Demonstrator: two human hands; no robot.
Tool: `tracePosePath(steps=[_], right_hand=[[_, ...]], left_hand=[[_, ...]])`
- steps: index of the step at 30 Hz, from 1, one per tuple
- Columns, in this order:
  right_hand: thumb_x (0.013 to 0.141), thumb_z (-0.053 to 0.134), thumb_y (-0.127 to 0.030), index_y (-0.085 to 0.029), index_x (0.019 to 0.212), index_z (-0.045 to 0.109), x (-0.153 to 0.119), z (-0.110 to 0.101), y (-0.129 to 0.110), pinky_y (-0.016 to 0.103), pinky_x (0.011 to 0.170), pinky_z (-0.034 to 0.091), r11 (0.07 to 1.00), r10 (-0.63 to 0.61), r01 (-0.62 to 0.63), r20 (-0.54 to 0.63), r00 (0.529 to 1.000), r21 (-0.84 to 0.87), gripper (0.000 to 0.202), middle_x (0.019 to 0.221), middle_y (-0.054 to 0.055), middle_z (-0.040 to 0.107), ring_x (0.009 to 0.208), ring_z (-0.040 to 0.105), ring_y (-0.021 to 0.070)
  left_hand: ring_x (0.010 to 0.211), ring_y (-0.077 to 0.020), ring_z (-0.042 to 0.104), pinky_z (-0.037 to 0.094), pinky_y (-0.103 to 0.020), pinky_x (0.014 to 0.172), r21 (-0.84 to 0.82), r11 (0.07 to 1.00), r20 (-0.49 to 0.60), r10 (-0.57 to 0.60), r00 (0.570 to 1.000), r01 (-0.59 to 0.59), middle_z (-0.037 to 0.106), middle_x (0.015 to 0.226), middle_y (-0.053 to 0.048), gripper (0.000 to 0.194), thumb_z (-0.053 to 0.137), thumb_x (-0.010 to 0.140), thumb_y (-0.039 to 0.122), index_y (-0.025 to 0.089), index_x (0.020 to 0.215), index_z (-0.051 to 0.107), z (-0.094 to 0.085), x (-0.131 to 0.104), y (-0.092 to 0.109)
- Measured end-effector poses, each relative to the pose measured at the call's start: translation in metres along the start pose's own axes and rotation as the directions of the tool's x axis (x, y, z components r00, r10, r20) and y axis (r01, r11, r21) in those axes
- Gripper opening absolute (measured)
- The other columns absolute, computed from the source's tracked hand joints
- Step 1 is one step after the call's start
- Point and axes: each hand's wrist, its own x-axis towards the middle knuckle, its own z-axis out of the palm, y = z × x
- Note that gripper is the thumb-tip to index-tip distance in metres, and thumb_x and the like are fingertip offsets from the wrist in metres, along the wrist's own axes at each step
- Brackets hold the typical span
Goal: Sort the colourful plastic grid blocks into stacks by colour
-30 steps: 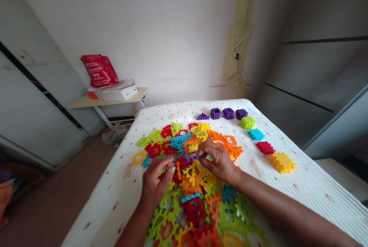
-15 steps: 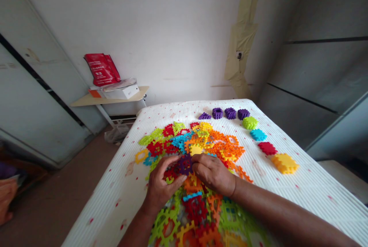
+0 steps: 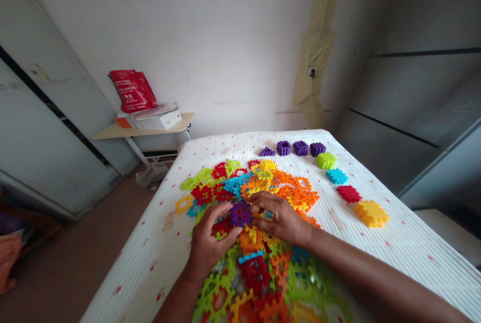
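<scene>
A purple interlocking plastic tile (image 3: 240, 214) with window-like cutouts is between my two hands, above a heap of similar pieces. My left hand (image 3: 211, 236) grips it from the left, index finger at its upper edge and thumb near its lower edge. From the right, my right hand (image 3: 282, 216) has curved fingers and thumb at the tile's right edge. Under and around both hands lie loose tiles, among them orange tiles (image 3: 296, 195), red tiles (image 3: 256, 274), green tiles (image 3: 302, 280) and blue tiles (image 3: 240, 183). Whether the purple tile is single or stacked, I cannot tell.
Along the far and right side of the cloth-covered table (image 3: 158, 263) stand sorted stacks: several purple stacks (image 3: 300, 148), a green stack (image 3: 326, 161), a blue stack (image 3: 337, 176), a red stack (image 3: 349, 193) and a yellow stack (image 3: 372, 213). A side shelf (image 3: 143, 132) holds a red bag (image 3: 131, 91).
My right hand's fingers have loosened and spread, with the index finger raised. The purple tile is now more exposed, slightly further left. A yellow tile by the right hand is covered.
</scene>
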Motion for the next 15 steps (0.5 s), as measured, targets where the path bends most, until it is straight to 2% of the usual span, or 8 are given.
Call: tracePosePath(steps=[10,12,15], right_hand=[[0.079,0.061,-0.020,-0.018,0.089,0.059,0.002,-0.005,0.000,0.030,0.081,0.049,0.999,-0.023,0.024,0.027,0.999,-0.031,0.010,0.097,0.008,0.063,0.093,0.059,0.0155],[0.080,0.061,-0.020,-0.018,0.089,0.060,0.003,-0.010,0.005,0.030,0.082,0.048,0.999,-0.031,0.032,0.008,0.999,-0.035,0.010,0.098,0.008,0.064,0.094,0.059,0.0159],[0.079,0.062,-0.022,-0.020,0.088,0.061,0.004,-0.024,0.018,0.031,0.083,0.048,0.999,-0.007,0.004,-0.084,0.996,-0.033,0.009,0.097,0.006,0.064,0.095,0.058,0.0160]], left_hand=[[0.091,-0.0202,0.065,0.054,-0.032,0.080,0.035,0.997,-0.006,0.074,0.997,-0.074,0.067,0.103,-0.007,0.046,0.067,0.071,0.029,0.021,0.115,0.054,-0.001,0.000,0.003],[0.094,-0.0207,0.064,0.053,-0.034,0.082,0.035,0.997,-0.005,0.063,0.998,-0.063,0.067,0.105,-0.008,0.051,0.066,0.072,0.030,0.021,0.119,0.051,-0.001,0.000,0.003],[0.097,-0.0212,0.063,0.051,-0.037,0.086,0.052,0.999,-0.033,0.003,0.999,-0.001,0.066,0.105,-0.009,0.050,0.064,0.073,0.033,0.020,0.120,0.050,-0.003,-0.001,-0.002]])
